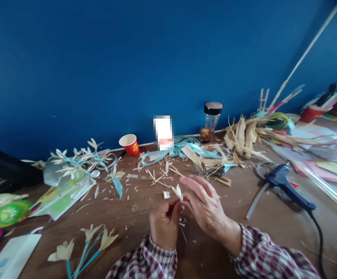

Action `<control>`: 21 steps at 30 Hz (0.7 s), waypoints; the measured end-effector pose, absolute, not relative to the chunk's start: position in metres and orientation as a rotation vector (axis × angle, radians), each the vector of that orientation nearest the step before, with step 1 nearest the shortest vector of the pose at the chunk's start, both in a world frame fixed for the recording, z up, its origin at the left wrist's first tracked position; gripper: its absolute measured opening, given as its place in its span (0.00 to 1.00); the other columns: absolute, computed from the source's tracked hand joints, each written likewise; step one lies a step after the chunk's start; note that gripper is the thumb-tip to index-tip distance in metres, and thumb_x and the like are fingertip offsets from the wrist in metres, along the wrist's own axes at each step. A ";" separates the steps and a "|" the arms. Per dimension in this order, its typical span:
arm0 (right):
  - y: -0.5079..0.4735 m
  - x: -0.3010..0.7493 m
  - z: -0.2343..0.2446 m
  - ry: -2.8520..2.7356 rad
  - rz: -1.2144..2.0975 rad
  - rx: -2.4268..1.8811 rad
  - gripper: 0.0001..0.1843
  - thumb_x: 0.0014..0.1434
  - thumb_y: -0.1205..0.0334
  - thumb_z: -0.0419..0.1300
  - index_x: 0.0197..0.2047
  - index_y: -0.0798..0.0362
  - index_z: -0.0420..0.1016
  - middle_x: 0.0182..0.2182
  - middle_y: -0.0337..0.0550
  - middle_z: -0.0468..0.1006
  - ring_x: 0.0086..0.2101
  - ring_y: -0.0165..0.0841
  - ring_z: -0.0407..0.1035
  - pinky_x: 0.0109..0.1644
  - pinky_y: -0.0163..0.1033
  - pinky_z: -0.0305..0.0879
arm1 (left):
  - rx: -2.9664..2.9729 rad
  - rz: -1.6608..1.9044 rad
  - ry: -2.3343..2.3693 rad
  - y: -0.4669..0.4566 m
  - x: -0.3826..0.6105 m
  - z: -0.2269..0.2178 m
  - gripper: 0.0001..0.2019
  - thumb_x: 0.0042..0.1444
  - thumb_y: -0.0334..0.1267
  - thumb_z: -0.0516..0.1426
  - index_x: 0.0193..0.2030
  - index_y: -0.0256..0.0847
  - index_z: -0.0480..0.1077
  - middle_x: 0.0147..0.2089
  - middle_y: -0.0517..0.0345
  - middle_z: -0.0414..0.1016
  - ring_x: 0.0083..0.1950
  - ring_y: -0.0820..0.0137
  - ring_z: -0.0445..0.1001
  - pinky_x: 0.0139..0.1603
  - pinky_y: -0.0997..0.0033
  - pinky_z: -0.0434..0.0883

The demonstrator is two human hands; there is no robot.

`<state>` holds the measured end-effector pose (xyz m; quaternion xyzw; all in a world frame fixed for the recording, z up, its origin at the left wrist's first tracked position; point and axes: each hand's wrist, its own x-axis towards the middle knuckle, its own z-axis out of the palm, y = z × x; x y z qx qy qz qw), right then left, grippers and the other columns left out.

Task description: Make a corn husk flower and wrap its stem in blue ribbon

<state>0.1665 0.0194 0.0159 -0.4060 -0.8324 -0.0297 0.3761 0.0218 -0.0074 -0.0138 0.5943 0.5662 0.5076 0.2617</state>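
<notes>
A small pale flower of husk-like petals [177,192] stands up between my two hands over the middle of the table. My left hand [165,223] pinches its base between thumb and fingertips. Below that grip a thin wire stem [183,234] shows. My right hand [207,207] meets the flower from the right, its thumb and forefinger closed at the petals and the other fingers stretched out. Just left of the flower lies a small pale scrap [166,194]. Finished-looking husk flowers [62,251] on blue-wrapped stems lie at the lower left.
Right of my hands rests a blue glue gun [290,188] with its cord. Dried husks [241,135], light-blue ribbon [157,156] and a lidded glass bottle [210,122] line the wall. A red paper cup [129,145] stands farther left. Husk scraps litter the table [107,209].
</notes>
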 end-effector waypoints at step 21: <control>0.017 0.165 0.019 -1.843 0.259 -0.973 0.18 0.54 0.66 0.61 0.49 0.50 0.66 0.47 0.50 0.70 0.47 0.41 0.65 0.49 0.50 0.65 | 1.244 1.455 1.358 0.004 0.019 -0.012 0.07 0.49 0.39 0.60 0.29 0.38 0.75 0.26 0.56 0.77 0.27 0.69 0.74 0.29 0.73 0.72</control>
